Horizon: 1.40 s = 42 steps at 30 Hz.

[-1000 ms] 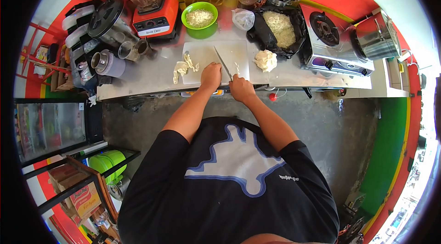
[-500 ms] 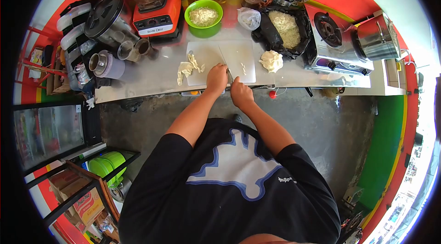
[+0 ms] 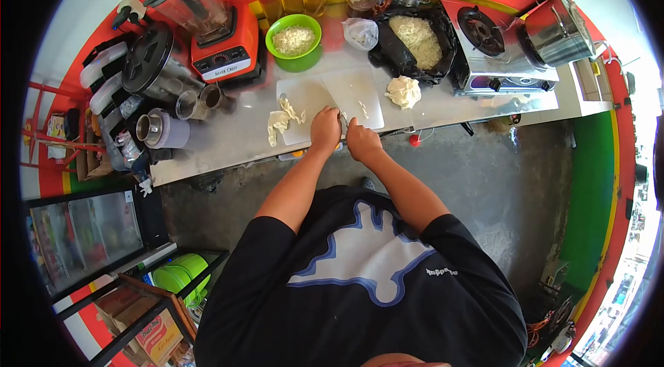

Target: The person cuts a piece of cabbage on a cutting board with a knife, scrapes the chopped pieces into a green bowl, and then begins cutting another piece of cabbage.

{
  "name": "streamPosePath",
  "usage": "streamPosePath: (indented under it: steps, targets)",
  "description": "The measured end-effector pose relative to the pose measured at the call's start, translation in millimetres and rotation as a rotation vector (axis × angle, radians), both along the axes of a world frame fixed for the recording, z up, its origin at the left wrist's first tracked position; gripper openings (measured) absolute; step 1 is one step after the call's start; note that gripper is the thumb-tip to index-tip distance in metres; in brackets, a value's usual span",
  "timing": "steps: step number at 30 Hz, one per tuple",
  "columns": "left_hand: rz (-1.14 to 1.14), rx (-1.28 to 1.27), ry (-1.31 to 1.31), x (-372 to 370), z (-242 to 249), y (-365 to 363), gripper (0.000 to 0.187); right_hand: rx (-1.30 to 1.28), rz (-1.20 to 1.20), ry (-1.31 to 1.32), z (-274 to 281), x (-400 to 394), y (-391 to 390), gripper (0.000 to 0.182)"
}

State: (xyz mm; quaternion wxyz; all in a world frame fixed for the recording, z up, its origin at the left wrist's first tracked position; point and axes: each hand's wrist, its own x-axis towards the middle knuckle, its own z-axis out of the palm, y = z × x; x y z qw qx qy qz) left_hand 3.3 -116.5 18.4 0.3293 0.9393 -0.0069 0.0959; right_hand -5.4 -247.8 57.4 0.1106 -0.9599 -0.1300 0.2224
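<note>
Over the front edge of a white cutting board [image 3: 302,88], my left hand [image 3: 325,130] is closed with its fingers curled. What it holds, if anything, is hidden. Close on its right, my right hand [image 3: 362,140] is wrapped round what looks like a knife [image 3: 343,117]; a small part shows between the hands. Pale peeled pieces [image 3: 279,121] lie in a pile at the board's left edge. A few thin pale slivers [image 3: 362,108] rest on its right half. Beyond the board's right side sits a whitish, lumpy clump [image 3: 403,92].
Behind the board stand a green bowl [image 3: 312,56] of pale shreds, a clear plastic bag [image 3: 360,34] and a black bag [image 3: 443,56] holding more shreds. A red blender [image 3: 220,63] and metal cups are at left. At right is a gas stove [image 3: 505,80] with a pot [image 3: 560,39].
The camera view has shifted and tilted slightly. Both hands stay close together at the board's front edge, with only a slight movement.
</note>
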Motion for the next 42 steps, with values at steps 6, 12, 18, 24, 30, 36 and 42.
streamPosePath:
  steps: [6, 12, 18, 24, 30, 36, 42]
  targets:
    - [-0.004, 0.001, 0.001, -3, -4, 0, 0.008, 0.008, -0.021, 0.001, -1, -11, -1, 0.020]
    - [-0.010, 0.010, -0.022, -3, -4, 0, 0.008, 0.017, -0.011, -0.002, -6, 0, -2, 0.019]
    - [-0.017, 0.019, -0.014, -4, -3, 0, 0.008, 0.016, -0.030, 0.013, -2, -9, 1, 0.021]
    - [-0.014, -0.007, -0.034, -4, -4, 0, 0.009, 0.034, -0.028, 0.010, -8, 0, -1, 0.024]
    - [-0.019, -0.007, -0.031, -5, -2, -1, 0.009, 0.036, -0.034, 0.030, 0, -9, 1, 0.025]
    - [-0.011, -0.015, -0.018, -6, -1, 0, 0.009, 0.056, -0.064, 0.037, 0, -6, 2, 0.023]
    - [-0.032, -0.022, -0.049, -5, -3, 1, 0.009, 0.070, -0.093, 0.030, 7, -12, 4, 0.023]
